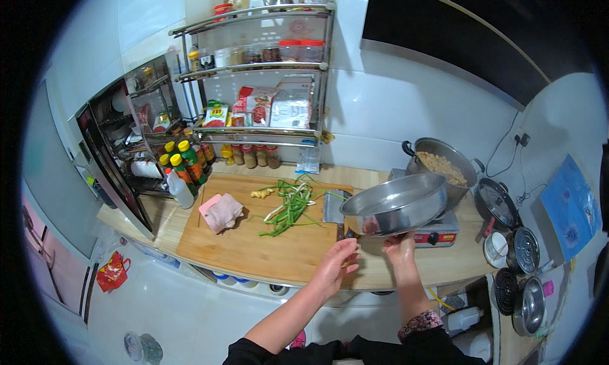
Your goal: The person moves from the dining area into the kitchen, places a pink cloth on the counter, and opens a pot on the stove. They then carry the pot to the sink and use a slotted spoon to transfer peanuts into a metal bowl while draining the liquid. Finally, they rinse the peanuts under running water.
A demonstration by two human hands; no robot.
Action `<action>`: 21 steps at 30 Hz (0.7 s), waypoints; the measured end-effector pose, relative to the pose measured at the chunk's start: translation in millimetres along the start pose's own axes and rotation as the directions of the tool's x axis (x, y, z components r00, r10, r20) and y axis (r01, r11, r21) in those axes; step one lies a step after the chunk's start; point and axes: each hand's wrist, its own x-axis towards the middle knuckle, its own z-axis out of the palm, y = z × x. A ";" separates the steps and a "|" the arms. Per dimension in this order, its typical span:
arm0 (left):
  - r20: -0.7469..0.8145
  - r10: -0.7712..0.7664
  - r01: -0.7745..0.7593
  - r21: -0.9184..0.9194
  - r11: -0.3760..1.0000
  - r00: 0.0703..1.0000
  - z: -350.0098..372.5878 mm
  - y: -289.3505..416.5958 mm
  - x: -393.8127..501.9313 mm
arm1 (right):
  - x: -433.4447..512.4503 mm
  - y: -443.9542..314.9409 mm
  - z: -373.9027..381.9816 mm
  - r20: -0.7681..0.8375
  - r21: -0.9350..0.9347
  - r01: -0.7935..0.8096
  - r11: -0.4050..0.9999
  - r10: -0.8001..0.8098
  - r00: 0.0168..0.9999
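Note:
A stainless-steel basin (387, 222) hangs tilted over the counter's right part, its mouth turned up. My right hand (399, 248) supports it from below at the near side. Just left of the basin, my left hand (335, 266) holds nothing, its fingers apart and partly curled. A cleaver (333, 206) lies on the right end of the wooden cutting board (228, 248), with dark handles near my left fingers. Green scallions (290, 208), a piece of ginger (262, 193) and a folded pink cloth (222, 214) rest on the board. Behind the basin stands a large pot (464, 150) of pale tan chunks.
The pot is on a tabletop gas stove (435, 236), partly hidden by the basin. Lidded pans (496, 203) and a white bowl (496, 245) line the right. Bottles (190, 162) crowd the left beside an open cabinet door (112, 174). A metal spice rack (257, 67) hangs behind.

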 end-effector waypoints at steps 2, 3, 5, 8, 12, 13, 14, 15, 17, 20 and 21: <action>-0.076 0.009 -0.011 -0.027 1.000 0.997 -20.8 15.5 6.4 | 8.5 30.2 22.6 -0.053 0.005 -0.054 0.999 0.054 0.997; -0.110 0.007 -0.012 -0.044 0.999 0.994 -29.6 21.7 9.6 | 17.4 44.7 23.2 -0.056 -0.005 -0.078 0.997 0.077 0.995; -0.190 0.011 -0.017 -0.031 0.999 0.982 -47.3 33.0 15.8 | 31.4 75.3 27.2 -0.068 -0.022 -0.137 0.990 0.135 0.988; -0.301 -0.004 0.004 0.000 1.000 0.954 -67.0 44.5 26.3 | 47.2 106.4 29.1 -0.043 -0.021 -0.233 0.972 0.232 0.972; -0.379 -0.013 0.020 0.013 1.000 0.925 -92.1 57.2 41.0 | 59.6 140.9 27.9 0.052 0.022 -0.292 0.956 0.291 0.955; -0.402 -0.019 0.030 0.023 0.999 0.915 -96.3 60.7 44.0 | 62.2 147.0 31.2 0.011 0.030 -0.291 0.956 0.291 0.957; -0.425 -0.025 0.042 0.032 0.999 0.905 -100.4 63.6 47.4 | 64.2 153.9 34.2 -0.031 0.038 -0.289 0.957 0.290 0.957; -0.440 -0.025 0.046 0.037 0.998 0.898 -106.0 64.8 52.2 | 64.1 158.1 40.2 -0.070 0.044 -0.286 0.957 0.288 0.955; -0.468 -0.026 0.054 0.046 0.997 0.883 -118.8 63.2 64.1 | 75.9 168.9 30.7 -0.022 0.067 -0.310 0.948 0.312 0.950; -0.429 -0.026 0.049 0.044 0.998 0.903 -128.1 65.3 75.3 | 97.8 184.6 19.6 -0.020 0.072 -0.339 0.938 0.341 0.940; -0.433 -0.034 0.059 0.043 0.997 0.901 -129.8 66.6 78.6 | 110.7 190.7 8.5 0.002 0.074 -0.362 0.929 0.363 0.932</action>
